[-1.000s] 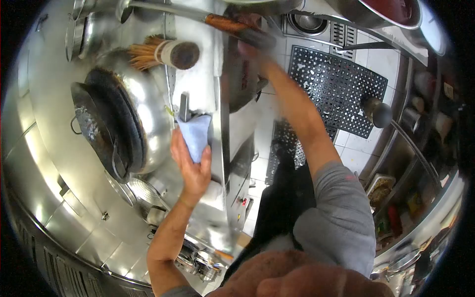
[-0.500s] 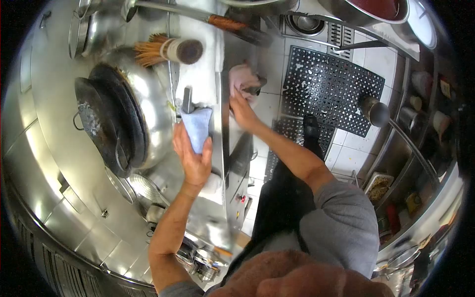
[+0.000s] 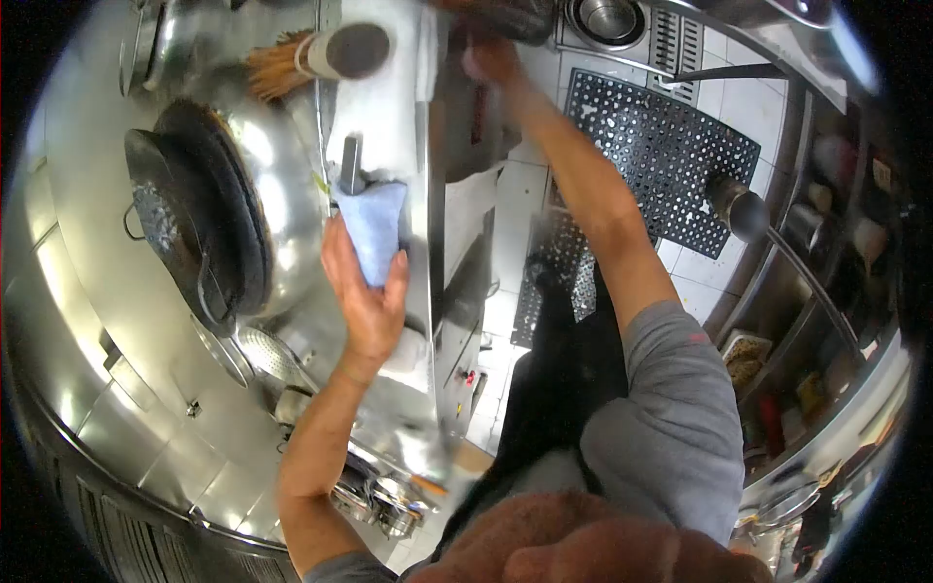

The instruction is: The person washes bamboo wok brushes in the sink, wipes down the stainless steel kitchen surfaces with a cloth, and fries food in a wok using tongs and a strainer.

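Observation:
My left hand is wrapped round a folded blue cloth, which lies against a dark metal handle at the counter's front edge. Further up, my right hand is smeared by motion near the counter's front panel, so its fingers and anything in them cannot be made out. A brush with wooden bristles lies above the blue cloth, partly over a white towel. Left of the cloth, black woks rest in a shiny metal basin.
A perforated ladle lies at the lower left of the counter. On the tiled floor is a black perforated mat. A long-handled ladle juts out from the right shelves. Metal pots stand at the top.
My right hand has moved up and away from the counter front, where it held a pinkish cloth half a second ago. My left hand still holds the blue cloth; the view has shifted slightly.

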### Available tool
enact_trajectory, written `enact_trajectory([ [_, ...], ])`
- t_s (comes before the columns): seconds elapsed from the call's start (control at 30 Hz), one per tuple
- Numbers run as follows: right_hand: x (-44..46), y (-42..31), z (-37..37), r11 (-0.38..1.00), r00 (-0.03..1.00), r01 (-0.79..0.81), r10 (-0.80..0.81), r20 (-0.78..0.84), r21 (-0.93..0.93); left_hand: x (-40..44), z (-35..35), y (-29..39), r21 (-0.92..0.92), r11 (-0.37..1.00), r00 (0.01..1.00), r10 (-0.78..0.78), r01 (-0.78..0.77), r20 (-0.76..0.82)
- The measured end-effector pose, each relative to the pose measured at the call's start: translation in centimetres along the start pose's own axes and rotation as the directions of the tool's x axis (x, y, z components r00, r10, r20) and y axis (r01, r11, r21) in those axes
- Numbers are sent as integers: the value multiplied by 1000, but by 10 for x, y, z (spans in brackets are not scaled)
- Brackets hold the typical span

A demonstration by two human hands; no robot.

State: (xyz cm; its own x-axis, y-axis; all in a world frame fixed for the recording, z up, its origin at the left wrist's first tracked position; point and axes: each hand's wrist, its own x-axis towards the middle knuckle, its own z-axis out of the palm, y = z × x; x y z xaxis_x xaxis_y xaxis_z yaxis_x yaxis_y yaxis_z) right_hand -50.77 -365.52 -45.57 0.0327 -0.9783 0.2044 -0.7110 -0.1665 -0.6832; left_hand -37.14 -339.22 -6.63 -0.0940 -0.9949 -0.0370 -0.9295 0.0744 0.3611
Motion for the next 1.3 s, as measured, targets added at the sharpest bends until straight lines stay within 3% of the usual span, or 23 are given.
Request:
enact_trajectory([
  [0.07,-5,36,27,991,963,55,-21,269,-121,2,1,1,0,999,999,-38,38,-9],
  [0.2,-41,75,56,918,961,268,-235,144,-291,1,3,-1,-19,999,999,-46,46,-28],
  [0.23,-56,71,57,948,971,223,-197,131,-226,0,2,-1,5,999,999,-31,32,-28],
  [0.3,-102,57,59,991,991,-39,22,134,128,0,1,-3,21,1000,999,-10,11,-38],
  [0.37,-158,45,71,885,959,-259,188,213,387,-3,4,-7,1,1000,999,-8,8,-36],
  [0.43,-213,40,95,782,918,-381,258,301,493,-2,4,-6,39,999,999,22,-21,-28],
  [0.47,-244,40,115,761,904,-411,268,334,502,-2,3,-3,72,996,998,53,-50,-34],
  [0.53,-276,5,84,793,955,-295,220,202,533,0,3,2,112,988,991,116,-109,-64],
  [0.57,-298,-10,67,872,991,-135,115,72,470,-2,3,1,117,986,990,125,-117,-68],
  [0.63,-335,-45,55,463,805,-590,407,433,661,-3,6,-2,124,983,985,149,-137,-88],
  [0.8,-434,-91,86,658,773,-627,464,432,416,-8,7,-8,141,968,966,226,-208,-127],
  [0.9,-487,-136,71,667,743,-655,480,467,356,-8,11,-18,176,952,944,282,-252,-172],
  [1.07,-562,-253,-19,561,733,-678,476,485,474,-8,15,-23,257,916,906,364,-307,-216],
  [1.17,-561,-305,-61,485,777,-622,482,406,614,-7,17,-31,300,896,887,401,-328,-229],
  [1.27,-538,-271,19,578,834,-522,501,232,627,-4,19,-36,287,896,882,408,-338,-236],
  [1.3,-525,-243,53,541,813,-546,528,247,640,-2,20,-37,275,900,883,405,-339,-235],
])
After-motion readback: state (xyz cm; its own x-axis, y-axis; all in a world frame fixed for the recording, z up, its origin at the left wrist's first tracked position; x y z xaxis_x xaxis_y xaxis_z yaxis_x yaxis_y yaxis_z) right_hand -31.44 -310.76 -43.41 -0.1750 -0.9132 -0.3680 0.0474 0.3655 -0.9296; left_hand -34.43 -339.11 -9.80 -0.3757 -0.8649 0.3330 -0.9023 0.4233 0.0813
